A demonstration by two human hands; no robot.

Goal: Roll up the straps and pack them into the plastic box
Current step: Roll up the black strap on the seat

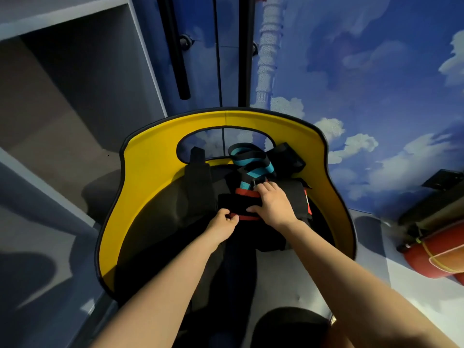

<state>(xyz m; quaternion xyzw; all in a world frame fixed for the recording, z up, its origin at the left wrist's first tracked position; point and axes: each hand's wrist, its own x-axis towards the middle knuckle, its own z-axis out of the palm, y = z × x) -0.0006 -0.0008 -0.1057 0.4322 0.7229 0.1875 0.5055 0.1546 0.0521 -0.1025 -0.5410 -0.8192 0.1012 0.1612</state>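
Note:
On the black seat of a yellow-backed chair (150, 172) lies a heap of straps. A black strap with red edges (238, 204) lies in front. Behind it a teal and black striped strap (251, 162) loops up against the backrest. More black straps (198, 172) lie to the left and right. My left hand (222, 226) pinches the near red edge of the black strap. My right hand (272, 204) rests on top of that strap, fingers spread over it and thumb at its near edge. No plastic box is in view.
A grey shelf unit (75, 96) stands to the left. Behind the chair is a wall painted with blue sky and clouds (376, 96) and a dark door with a black handle (179, 54). An orange-red cylinder (437, 257) lies at the right.

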